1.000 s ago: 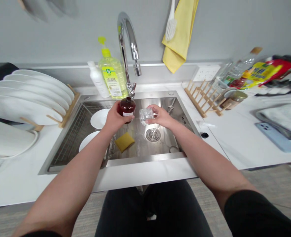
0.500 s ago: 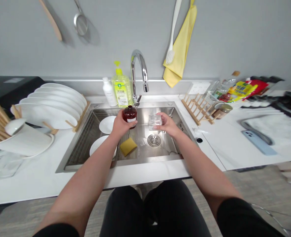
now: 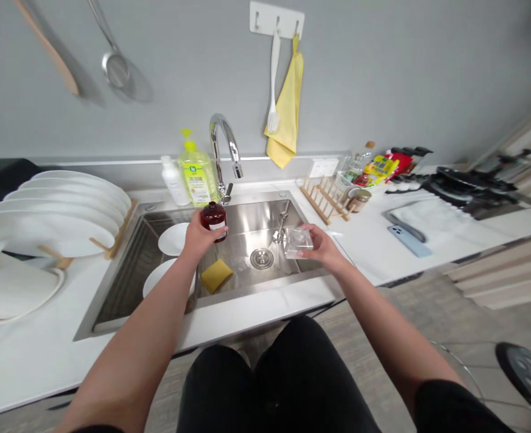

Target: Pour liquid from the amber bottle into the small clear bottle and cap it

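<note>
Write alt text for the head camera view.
Over a stainless steel sink, the left hand holds a dark red bottle with a white label and the right hand holds a clear glass container. A yellow sponge lies in the sink beside a white plate.

**Nothing I can read on my feed at this moment**

On my screen, the green-yellow label (image 3: 198, 179) on the dish soap bottle (image 3: 196, 165) carries dark characters too small to make out. The white label (image 3: 217, 225) on the amber bottle (image 3: 213, 221) shows only a blur of print. The yellow packet (image 3: 379, 169) at the far end of the counter has bold printed characters, but I can't read those either.
</note>
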`<state>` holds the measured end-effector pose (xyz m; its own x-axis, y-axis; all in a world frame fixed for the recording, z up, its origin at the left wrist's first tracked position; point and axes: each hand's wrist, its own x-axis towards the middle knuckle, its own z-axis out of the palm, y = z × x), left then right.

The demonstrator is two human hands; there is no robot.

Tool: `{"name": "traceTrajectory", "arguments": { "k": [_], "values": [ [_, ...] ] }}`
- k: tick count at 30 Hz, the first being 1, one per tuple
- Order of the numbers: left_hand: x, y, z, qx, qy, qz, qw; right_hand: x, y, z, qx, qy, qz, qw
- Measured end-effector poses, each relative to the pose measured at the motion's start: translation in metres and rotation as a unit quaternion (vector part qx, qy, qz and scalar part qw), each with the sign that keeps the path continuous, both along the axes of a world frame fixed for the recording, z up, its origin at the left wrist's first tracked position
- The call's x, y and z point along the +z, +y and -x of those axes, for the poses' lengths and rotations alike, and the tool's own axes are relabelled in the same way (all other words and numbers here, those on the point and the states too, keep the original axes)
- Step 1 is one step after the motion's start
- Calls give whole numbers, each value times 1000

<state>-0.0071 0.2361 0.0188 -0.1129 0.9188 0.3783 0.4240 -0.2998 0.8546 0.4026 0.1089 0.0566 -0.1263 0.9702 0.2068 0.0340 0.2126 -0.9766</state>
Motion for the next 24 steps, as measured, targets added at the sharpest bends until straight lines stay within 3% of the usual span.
{"name": "traceTrajectory", "arguments": {
  "k": [8, 14, 19, 24],
  "values": [
    [7, -14, -12, -24, -11, -19, 999, -1, -83, -66, -62, -25, 33, 997],
    [42, -47, -33, -76, -53, -28, 995, -15, -117, -114, -104, -66, 50, 991],
    [73, -110, -47, -92, -61, 10, 994, -32, -125, -149, -120, -53, 69, 989],
    [76, -189, -49, -75, -63, 60, 993, -39, -120, -176, -120, -37, 72, 989]
  ]
}}
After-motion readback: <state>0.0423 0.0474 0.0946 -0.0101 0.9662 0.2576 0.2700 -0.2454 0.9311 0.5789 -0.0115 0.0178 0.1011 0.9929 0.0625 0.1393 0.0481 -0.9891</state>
